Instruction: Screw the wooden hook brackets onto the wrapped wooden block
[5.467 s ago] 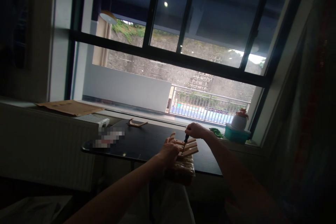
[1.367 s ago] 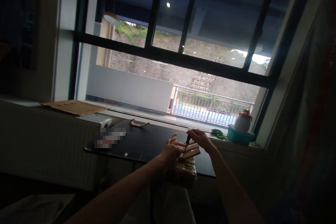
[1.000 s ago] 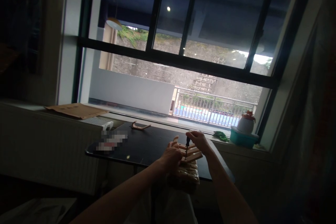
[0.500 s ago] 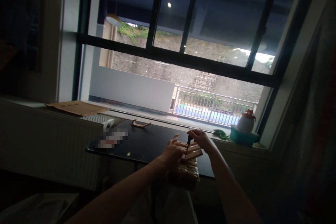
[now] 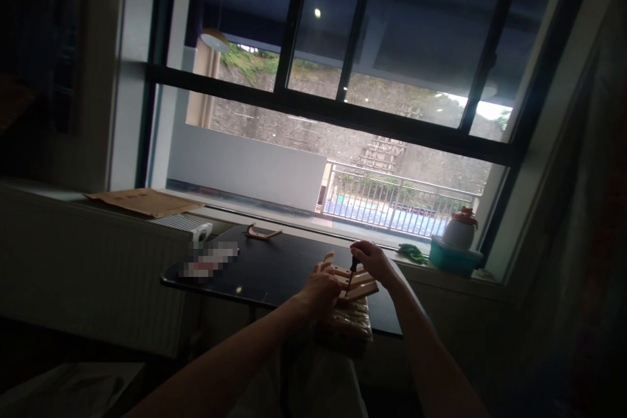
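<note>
My right hand point(image 5: 371, 261) is closed around the handle of a screwdriver point(image 5: 353, 266), which stands nearly upright, its tip down at the near part of a small slatted wooden frame point(image 5: 363, 290). My left hand point(image 5: 321, 287) grips the left side of that frame, its fingers wrapped over the edge and partly hiding it. A curved wooden end point(image 5: 329, 257) rises beyond the left fingers. Beneath the frame sits a block wrapped in shiny brown plastic point(image 5: 355, 321), at the near edge of the black table point(image 5: 279, 268). The screw under the tip is too small to make out.
Another curved wooden piece point(image 5: 263, 232) lies at the table's far edge. A blurred-out flat item point(image 5: 208, 260) is on the left. Along the windowsill are a brown envelope point(image 5: 147, 201), a green cloth point(image 5: 411, 252) and a teal box point(image 5: 454, 256) with a white bottle point(image 5: 459, 230) on it.
Both hands stay at the wooden frame, and the screwdriver keeps its upright stance with only a very slight shift. Nothing is taken up or let go.
</note>
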Motion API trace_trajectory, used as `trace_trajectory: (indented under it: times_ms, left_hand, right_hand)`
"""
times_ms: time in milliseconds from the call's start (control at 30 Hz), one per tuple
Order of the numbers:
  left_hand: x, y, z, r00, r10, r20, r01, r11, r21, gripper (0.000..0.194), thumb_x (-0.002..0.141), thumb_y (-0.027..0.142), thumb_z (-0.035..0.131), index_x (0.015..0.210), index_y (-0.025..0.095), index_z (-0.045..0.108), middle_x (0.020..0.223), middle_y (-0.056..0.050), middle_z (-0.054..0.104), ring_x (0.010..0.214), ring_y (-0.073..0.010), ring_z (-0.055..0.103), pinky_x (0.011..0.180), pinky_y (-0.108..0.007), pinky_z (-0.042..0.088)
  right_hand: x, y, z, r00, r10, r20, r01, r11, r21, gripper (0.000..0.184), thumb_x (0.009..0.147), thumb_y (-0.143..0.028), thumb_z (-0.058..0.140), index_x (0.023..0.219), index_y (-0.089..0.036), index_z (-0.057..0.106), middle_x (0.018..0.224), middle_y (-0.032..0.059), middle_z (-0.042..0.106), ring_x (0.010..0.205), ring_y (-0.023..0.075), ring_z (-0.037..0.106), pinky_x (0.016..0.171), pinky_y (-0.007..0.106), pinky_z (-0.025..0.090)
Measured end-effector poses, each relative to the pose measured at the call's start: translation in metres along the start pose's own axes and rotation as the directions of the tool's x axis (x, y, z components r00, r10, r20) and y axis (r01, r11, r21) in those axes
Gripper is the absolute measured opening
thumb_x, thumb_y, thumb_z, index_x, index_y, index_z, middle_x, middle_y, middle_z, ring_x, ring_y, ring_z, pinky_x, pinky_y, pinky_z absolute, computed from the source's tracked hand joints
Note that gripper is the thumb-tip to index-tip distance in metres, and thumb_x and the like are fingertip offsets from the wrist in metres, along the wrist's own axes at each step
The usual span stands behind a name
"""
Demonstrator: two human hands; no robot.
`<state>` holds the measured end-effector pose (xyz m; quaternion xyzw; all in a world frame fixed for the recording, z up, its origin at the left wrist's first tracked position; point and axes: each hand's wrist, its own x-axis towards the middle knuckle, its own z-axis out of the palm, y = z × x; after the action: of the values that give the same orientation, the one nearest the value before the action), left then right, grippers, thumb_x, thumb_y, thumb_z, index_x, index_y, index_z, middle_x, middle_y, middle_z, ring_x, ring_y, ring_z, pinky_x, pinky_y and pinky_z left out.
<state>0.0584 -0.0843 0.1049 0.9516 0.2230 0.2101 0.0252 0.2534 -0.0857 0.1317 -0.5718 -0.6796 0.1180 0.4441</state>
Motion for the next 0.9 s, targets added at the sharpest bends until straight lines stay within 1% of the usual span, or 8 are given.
trace_trajectory:
  times_ms: [100,200,300,500,633,767,833,900]
  left_hand:
    - [0.001,-0.002,0.001,1.0,0.013,-0.001,-0.013,1.0,-0.007,0.04,0.077,0.028,0.062,0.116,0.03,0.066,0.115,-0.008,0.065,0.118,-0.0333,0.047,0.107,-0.056,0.021]
    - [0.001,-0.004,0.002,1.0,0.016,0.007,-0.016,1.0,-0.006,0.044,0.074,0.026,0.063,0.118,0.032,0.065,0.118,-0.008,0.064,0.12,-0.0351,0.045,0.106,-0.058,0.021]
    - [0.002,-0.005,0.003,1.0,0.019,0.014,-0.019,1.0,-0.003,0.046,0.073,0.028,0.065,0.118,0.031,0.065,0.119,-0.008,0.063,0.122,-0.0362,0.043,0.107,-0.057,0.021]
    - [0.001,-0.003,0.002,1.0,0.028,0.004,-0.028,1.0,-0.001,0.041,0.078,0.029,0.059,0.118,0.032,0.065,0.124,-0.008,0.062,0.122,-0.0345,0.045,0.107,-0.057,0.02]
    - [0.002,-0.002,0.001,1.0,0.03,0.003,-0.03,1.0,0.002,0.037,0.076,0.029,0.061,0.113,0.03,0.068,0.123,-0.007,0.063,0.119,-0.0325,0.048,0.107,-0.055,0.02]
    - [0.002,-0.003,0.001,1.0,0.026,0.008,-0.026,1.0,0.004,0.036,0.073,0.03,0.064,0.109,0.029,0.069,0.125,-0.008,0.062,0.12,-0.0338,0.046,0.106,-0.055,0.022]
    - [0.002,-0.003,0.002,1.0,0.024,0.01,-0.024,1.0,0.0,0.034,0.075,0.031,0.063,0.108,0.029,0.069,0.126,-0.008,0.061,0.121,-0.0341,0.045,0.106,-0.056,0.022]
    - [0.001,-0.003,0.002,1.0,0.014,0.005,-0.014,1.0,-0.004,0.031,0.079,0.031,0.058,0.108,0.028,0.069,0.126,-0.008,0.061,0.122,-0.0339,0.044,0.106,-0.056,0.022]
  right_hand:
    - [-0.002,-0.002,-0.004,1.0,-0.002,0.02,0.002,1.0,-0.003,0.023,0.093,-0.034,0.055,0.099,-0.013,0.061,0.086,0.0011,0.063,0.069,0.0118,0.061,0.063,0.028,0.053]
    - [-0.003,-0.003,-0.005,1.0,0.006,0.025,-0.005,1.0,-0.025,0.023,0.093,-0.035,0.055,0.098,-0.013,0.061,0.085,0.0008,0.063,0.068,0.0115,0.061,0.062,0.028,0.053]
    - [-0.002,-0.001,-0.005,1.0,0.013,0.02,-0.012,0.998,-0.059,0.023,0.093,-0.035,0.056,0.097,-0.013,0.061,0.084,0.0004,0.063,0.066,0.0109,0.06,0.06,0.027,0.052]
    - [0.0,-0.001,-0.006,1.0,0.011,-0.005,-0.011,0.992,-0.129,0.023,0.092,-0.036,0.056,0.095,-0.013,0.062,0.087,0.001,0.064,0.071,0.0124,0.061,0.065,0.029,0.053]
    - [0.0,-0.006,-0.009,0.999,0.004,0.034,0.0,0.992,-0.127,0.026,0.093,-0.037,0.054,0.096,-0.013,0.062,0.087,0.0012,0.064,0.071,0.0127,0.062,0.065,0.03,0.053]
    - [-0.001,-0.007,-0.013,0.996,0.004,0.084,0.005,0.994,-0.106,0.027,0.094,-0.038,0.053,0.096,-0.013,0.062,0.084,0.0009,0.064,0.067,0.0113,0.061,0.062,0.028,0.053]
    - [-0.001,-0.006,-0.013,0.996,0.008,0.084,0.001,0.994,-0.11,0.027,0.094,-0.038,0.053,0.095,-0.013,0.062,0.083,0.0006,0.064,0.066,0.011,0.061,0.061,0.027,0.052]
    - [0.0,-0.006,-0.013,0.997,0.014,0.072,-0.005,0.992,-0.123,0.027,0.094,-0.038,0.053,0.094,-0.013,0.062,0.082,0.0003,0.064,0.066,0.0112,0.061,0.062,0.027,0.052]
